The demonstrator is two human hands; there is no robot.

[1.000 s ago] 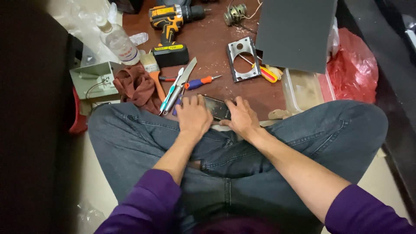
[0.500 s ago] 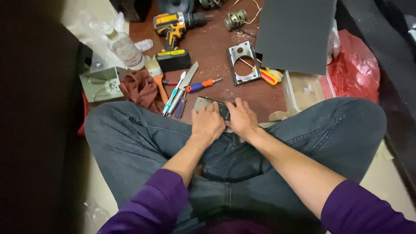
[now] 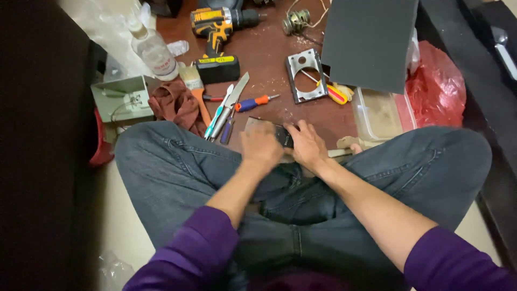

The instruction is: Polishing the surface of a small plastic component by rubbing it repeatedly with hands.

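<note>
Head view, left hand [image 3: 262,145] and right hand [image 3: 307,145] both closed on a small flat dark metal part [image 3: 281,134] at the brown board's [image 3: 269,54] near edge, above crossed jeans-clad legs [image 3: 177,172], screwdrivers [image 3: 237,108] just beside.

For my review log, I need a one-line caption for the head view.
Seated cross-legged, a person's left hand and right hand grip a small dark flat rectangular part beside a yellow-and-black cordless drill.
</note>
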